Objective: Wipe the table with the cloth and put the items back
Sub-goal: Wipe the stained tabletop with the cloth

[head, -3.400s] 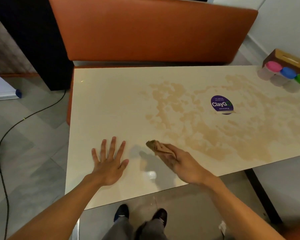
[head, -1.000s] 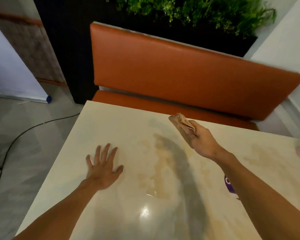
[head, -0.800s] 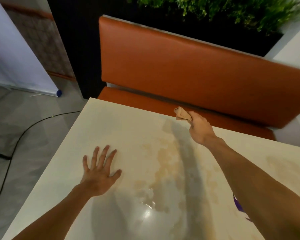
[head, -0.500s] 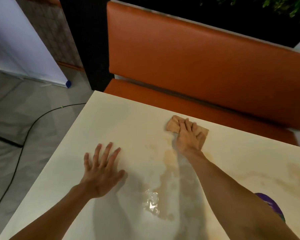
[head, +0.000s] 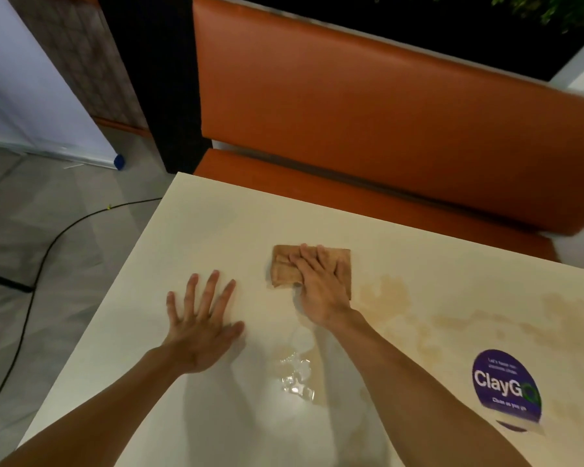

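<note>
On bench [head: 216, 224]: right hand [head: 321, 288] flat, pressing cloth [head: 282, 267]; left hand [head: 201, 318] splayed, empty. Cloth looks soft, light; pinch edge.

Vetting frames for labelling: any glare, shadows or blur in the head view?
Head view: dim, warm light; a glare patch sits on the table between the forearms; soft shadows fall by the left hand and right hand; the bench is motion-smeared at its right end; the cloth reads sharp; small print on the sticker is illegible.
</note>
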